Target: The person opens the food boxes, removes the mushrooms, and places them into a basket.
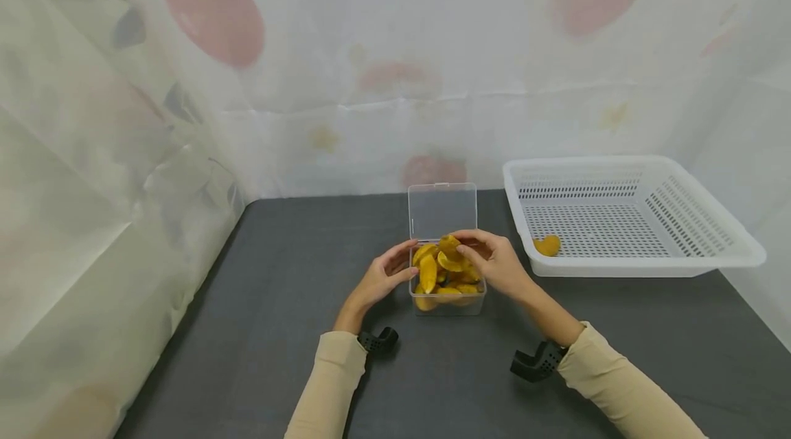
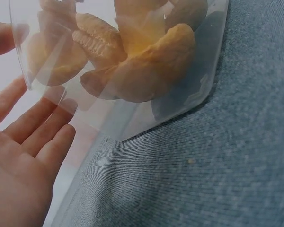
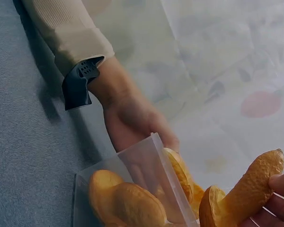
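Observation:
A clear plastic box (image 1: 448, 306) stands on the dark table, filled with several yellow-brown peanuts (image 1: 428, 273), large and rough-shelled. My left hand (image 1: 378, 282) rests against the left side of the box, its fingers (image 2: 40, 125) fairly straight along the wall and the thumb near the front. With thumb and fingertips, my right hand (image 1: 497, 264) pinches one peanut (image 3: 255, 182) over the right rear of the box, just above the others. The hinged lid (image 1: 442, 211) is raised behind the box. Part of my right hand is outside the right wrist view.
To the right stands a white perforated basket (image 1: 649, 262) with one peanut (image 1: 547, 245) in its near left corner. A printed white curtain (image 1: 371, 27) hangs behind the table (image 1: 296, 329) and down the left side. Black wrist cameras (image 1: 539, 361) sit on both wrists.

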The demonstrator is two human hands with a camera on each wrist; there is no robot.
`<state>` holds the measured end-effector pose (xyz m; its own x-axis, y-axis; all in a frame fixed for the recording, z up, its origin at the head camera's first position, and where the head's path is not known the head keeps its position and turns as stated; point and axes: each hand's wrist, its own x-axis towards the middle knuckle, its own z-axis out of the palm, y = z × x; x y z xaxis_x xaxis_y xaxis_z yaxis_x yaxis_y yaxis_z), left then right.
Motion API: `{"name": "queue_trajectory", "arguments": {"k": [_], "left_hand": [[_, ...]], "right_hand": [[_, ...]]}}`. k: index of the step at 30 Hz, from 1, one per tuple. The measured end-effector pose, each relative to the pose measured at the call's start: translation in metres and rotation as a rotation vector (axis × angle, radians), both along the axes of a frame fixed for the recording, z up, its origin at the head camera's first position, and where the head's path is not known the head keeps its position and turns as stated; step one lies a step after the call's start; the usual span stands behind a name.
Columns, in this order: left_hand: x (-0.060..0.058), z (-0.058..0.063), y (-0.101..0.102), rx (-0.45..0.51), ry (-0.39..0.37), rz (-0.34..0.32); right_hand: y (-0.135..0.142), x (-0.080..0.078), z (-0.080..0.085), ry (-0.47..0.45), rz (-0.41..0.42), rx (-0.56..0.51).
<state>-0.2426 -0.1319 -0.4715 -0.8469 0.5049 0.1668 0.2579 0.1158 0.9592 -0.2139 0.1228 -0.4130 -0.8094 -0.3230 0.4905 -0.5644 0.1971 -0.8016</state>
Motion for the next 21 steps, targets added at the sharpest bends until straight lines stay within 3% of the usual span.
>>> {"name": "queue_trajectory", "arguments": {"k": [6,21], "left_hand": [[0.001,0.0,0.001,0.003,0.002,-0.017],[0.0,-0.003,0.005,-0.013,0.025,0.037]], "right_hand": [[0.007,0.004,0.004,-0.018,-0.007,-0.037],[0.018,0.007,0.006,0.01,-0.021,-0.138]]}}
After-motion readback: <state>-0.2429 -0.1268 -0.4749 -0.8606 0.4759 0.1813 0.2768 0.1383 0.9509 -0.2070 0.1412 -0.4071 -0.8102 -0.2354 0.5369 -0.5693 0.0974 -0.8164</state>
